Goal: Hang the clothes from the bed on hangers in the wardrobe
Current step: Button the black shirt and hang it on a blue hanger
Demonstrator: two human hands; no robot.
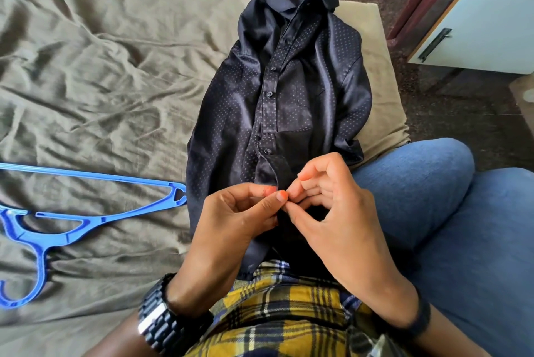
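A dark navy dotted shirt (289, 91) lies front up on the bed, collar toward the far edge, several upper buttons fastened. Both hands meet at its lower placket near me. My left hand (239, 212) pinches the placket edge between thumb and forefinger. My right hand (326, 200) pinches the same spot from the other side, fingers curled. A blue plastic hanger (72, 212) lies flat on the sheet to the left, its hook toward me, one end touching the shirt's side.
An olive sheet (101, 82), heavily creased, covers the bed. My legs in blue jeans (462, 226) sit at the right, a yellow plaid shirt below. A white cabinet door with a dark handle (433, 44) stands at the far right above dark stone floor.
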